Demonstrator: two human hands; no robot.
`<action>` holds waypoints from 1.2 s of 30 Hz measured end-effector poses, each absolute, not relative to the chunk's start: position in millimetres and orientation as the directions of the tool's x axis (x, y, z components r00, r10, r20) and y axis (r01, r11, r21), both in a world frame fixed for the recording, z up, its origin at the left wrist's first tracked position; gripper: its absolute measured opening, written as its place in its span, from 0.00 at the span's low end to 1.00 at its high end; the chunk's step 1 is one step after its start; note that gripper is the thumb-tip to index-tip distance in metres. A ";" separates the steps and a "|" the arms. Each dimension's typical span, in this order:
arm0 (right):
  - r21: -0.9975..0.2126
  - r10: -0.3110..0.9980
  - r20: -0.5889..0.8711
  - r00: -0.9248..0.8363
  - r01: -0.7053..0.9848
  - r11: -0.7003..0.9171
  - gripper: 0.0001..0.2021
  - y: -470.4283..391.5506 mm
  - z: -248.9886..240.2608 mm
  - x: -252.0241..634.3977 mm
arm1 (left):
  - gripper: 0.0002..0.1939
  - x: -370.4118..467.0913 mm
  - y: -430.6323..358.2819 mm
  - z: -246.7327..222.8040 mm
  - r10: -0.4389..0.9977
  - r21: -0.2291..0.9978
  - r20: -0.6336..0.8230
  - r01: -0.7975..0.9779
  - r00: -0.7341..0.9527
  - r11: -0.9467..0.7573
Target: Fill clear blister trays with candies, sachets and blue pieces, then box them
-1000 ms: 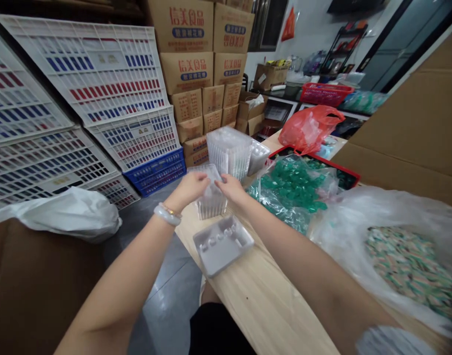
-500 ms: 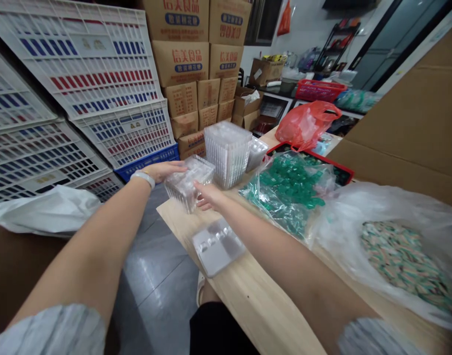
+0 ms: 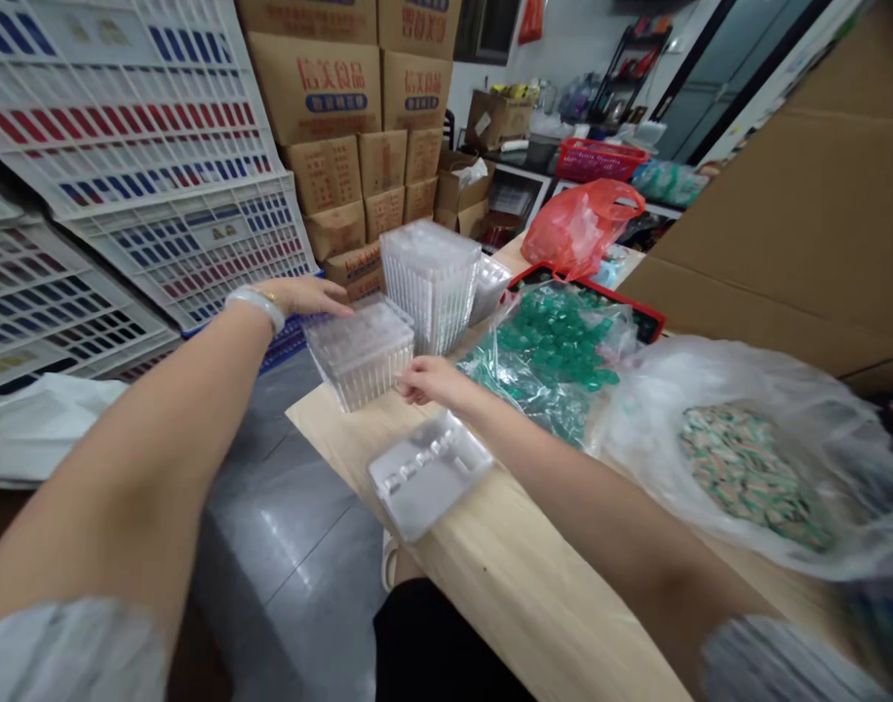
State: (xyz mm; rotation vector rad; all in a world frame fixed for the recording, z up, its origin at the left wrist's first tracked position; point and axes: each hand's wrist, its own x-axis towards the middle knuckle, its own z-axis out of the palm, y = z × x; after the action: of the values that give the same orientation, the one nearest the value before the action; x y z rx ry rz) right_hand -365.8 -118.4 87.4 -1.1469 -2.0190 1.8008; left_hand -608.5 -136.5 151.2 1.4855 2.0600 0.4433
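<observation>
In the head view, the left hand (image 3: 307, 294) reaches over the far-left edge of a short clear-plastic tray stack (image 3: 363, 351), fingers loosely extended. The right hand (image 3: 432, 378) curls narrowly at its right side, grip unclear, perhaps steadying it on the worktop (image 3: 534, 575). A single compartmented tray (image 3: 428, 478) lies flat, nearer, within easy reach.

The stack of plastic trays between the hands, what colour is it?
The stack is clear, with a whitish sheen; the head view shows it best.
</observation>
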 end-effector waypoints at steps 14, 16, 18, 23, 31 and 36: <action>-0.428 0.328 0.093 -0.940 0.260 0.866 0.17 -137.0 31.1 -252.7 | 0.46 -462.5 -246.7 49.5 0.968 0.346 -0.222 0.938 0.119 -0.036; -0.402 0.300 0.090 -0.950 0.241 0.883 0.15 -127.8 35.8 -264.6 | 0.46 -475.2 -240.5 53.8 0.962 0.345 -0.241 0.938 0.128 -0.038; -0.386 0.317 0.107 -0.942 0.255 0.886 0.15 -125.9 42.1 -263.5 | 0.44 -478.0 -240.4 55.8 0.964 0.339 -0.236 0.940 0.124 -0.038; -0.305 0.634 0.139 -0.761 0.576 0.759 0.18 -185.4 33.4 -169.6 | 0.41 -465.6 -248.8 48.3 0.988 0.274 -0.148 0.962 0.043 -0.001; 0.042 0.942 0.140 -0.304 0.953 0.302 0.18 -267.8 -7.4 -34.3 | 0.31 -457.5 -232.4 42.8 0.988 0.243 -0.147 0.970 0.037 0.000; -0.298 0.776 0.306 -0.551 0.719 0.628 0.14 -211.2 34.7 -124.1 | 0.30 -463.4 -228.9 47.9 0.974 0.269 -0.205 0.962 0.095 -0.037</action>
State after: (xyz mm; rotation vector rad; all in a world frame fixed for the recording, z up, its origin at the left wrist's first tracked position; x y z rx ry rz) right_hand -124.1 -211.2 34.7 -1.1859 -2.4438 0.1912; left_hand -463.4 -228.9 47.9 2.0444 1.9097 0.0492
